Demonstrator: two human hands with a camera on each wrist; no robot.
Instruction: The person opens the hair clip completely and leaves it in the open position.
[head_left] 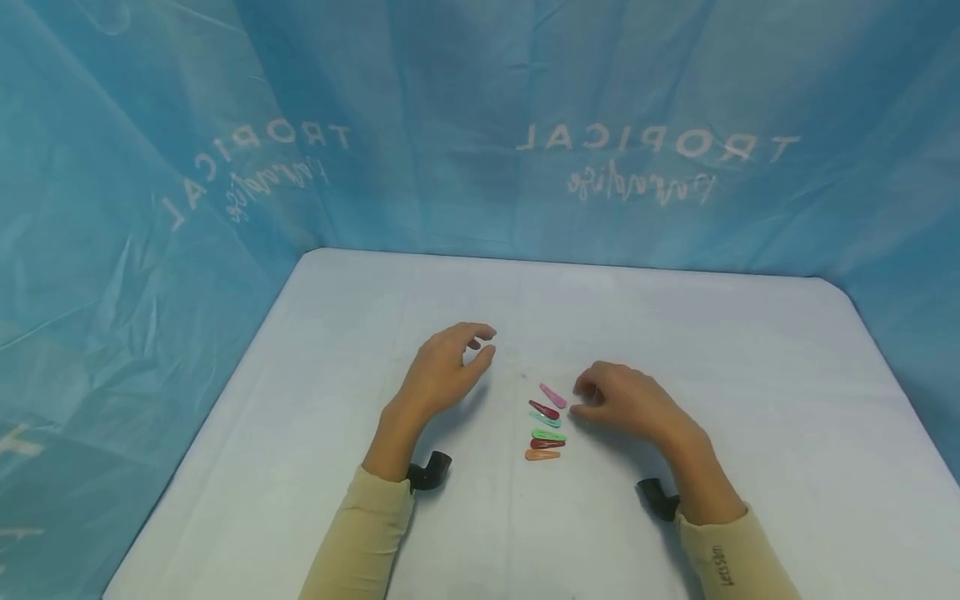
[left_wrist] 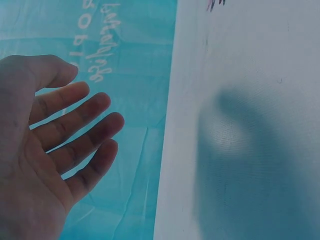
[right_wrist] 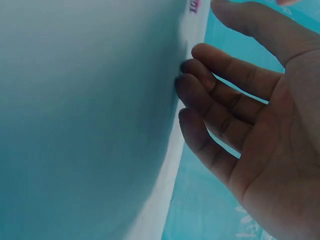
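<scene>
Several snap hair clips lie in a loose column on the white table. At the far end of it is a pink hair clip (head_left: 553, 396), followed by a dark red clip (head_left: 544, 409) and a light teal clip (head_left: 545, 419). Nearer come a green clip (head_left: 549, 435), a second dark red clip (head_left: 548, 444) and an orange clip (head_left: 543, 455). My right hand (head_left: 622, 400) hovers just right of the pink clip, fingers loosely bent around nothing. To the left and farther back, my left hand (head_left: 447, 367) is raised over the table, its relaxed fingers (left_wrist: 85, 135) spread and holding nothing.
The white table (head_left: 360, 300) has rounded far corners. Blue printed sheeting (head_left: 465, 125) hangs behind it and along the left side. A black wrist-worn device (head_left: 431, 472) sits at the left cuff, and another black device (head_left: 657, 499) at the right.
</scene>
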